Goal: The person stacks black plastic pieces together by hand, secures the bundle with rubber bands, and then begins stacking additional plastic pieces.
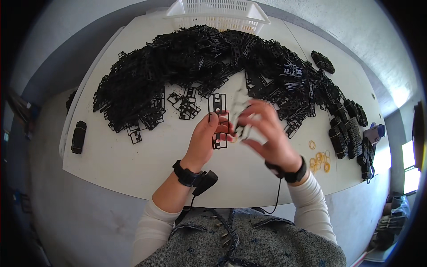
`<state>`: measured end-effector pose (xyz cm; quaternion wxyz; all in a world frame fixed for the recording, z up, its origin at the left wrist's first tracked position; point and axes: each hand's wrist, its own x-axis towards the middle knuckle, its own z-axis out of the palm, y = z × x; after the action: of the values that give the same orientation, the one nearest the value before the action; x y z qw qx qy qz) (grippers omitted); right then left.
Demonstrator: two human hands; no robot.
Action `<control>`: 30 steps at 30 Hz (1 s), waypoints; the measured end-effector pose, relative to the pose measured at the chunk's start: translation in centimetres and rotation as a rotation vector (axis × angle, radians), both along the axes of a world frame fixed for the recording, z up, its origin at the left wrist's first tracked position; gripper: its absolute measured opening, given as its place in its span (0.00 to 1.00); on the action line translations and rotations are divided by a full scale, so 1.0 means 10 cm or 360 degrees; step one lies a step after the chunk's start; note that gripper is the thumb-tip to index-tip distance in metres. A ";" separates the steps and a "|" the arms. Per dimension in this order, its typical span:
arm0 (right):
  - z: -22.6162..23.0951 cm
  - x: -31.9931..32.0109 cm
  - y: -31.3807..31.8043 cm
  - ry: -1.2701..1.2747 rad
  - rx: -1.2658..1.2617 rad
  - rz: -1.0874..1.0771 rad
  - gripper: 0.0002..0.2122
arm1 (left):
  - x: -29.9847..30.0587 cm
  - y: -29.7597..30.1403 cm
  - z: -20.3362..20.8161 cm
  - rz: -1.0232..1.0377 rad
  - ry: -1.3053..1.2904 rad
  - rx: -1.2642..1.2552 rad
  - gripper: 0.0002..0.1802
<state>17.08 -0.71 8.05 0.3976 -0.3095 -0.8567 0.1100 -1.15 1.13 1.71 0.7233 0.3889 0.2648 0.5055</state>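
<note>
My left hand (205, 135) is closed around a thin black plastic frame (218, 103) with rectangular and round cut-outs, held upright with the thumb on its face. Right beside it, a pale, shiny strip with similar cut-outs (240, 103) stands tilted between my two hands, smeared by motion. My right hand (273, 138) is at this strip with thumb and fingers curved toward it. Its fingertips are blurred, so whether they grip it does not show. Behind the hands lies a large heap of black plastic frames (178, 62). A few loose frames (184, 104) lie at its near edge.
A white slotted basket (218, 20) stands behind the heap. Tan rubber bands (319, 161) lie at right, near several bundled black stacks (339, 141). Another bundle (78, 137) sits at far left, one more (323, 62) at far right. Dark cables run from my wrist straps.
</note>
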 end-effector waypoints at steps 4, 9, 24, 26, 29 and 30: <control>-0.19 -0.23 0.01 -0.0013 -0.0033 0.0196 0.26 | 0.01 -0.03 0.03 0.0017 -0.0227 -0.0001 0.19; -0.13 -0.10 0.05 0.0174 0.0009 0.0030 0.20 | 0.01 -0.03 0.04 0.0022 -0.0018 0.0059 0.17; -0.20 0.05 0.12 0.1204 -0.1197 -0.0235 0.08 | 0.15 -0.12 -0.09 -0.0173 0.0244 0.0276 0.22; -0.20 0.02 0.11 0.1245 -0.1173 -0.0224 0.08 | 0.15 -0.12 -0.13 -0.0029 0.0145 0.0185 0.23; -0.23 -0.02 0.07 0.1143 -0.1091 -0.0207 0.08 | 0.14 -0.14 -0.12 -0.0200 0.0083 0.0181 0.25; -0.23 -0.04 0.06 0.1143 -0.1092 -0.0210 0.08 | 0.13 -0.14 -0.11 -0.0283 0.0052 0.0180 0.26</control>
<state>16.72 -0.07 5.73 0.5489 -0.4186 -0.5588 0.4597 0.19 -0.29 0.57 0.7377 0.4592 0.2120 0.4472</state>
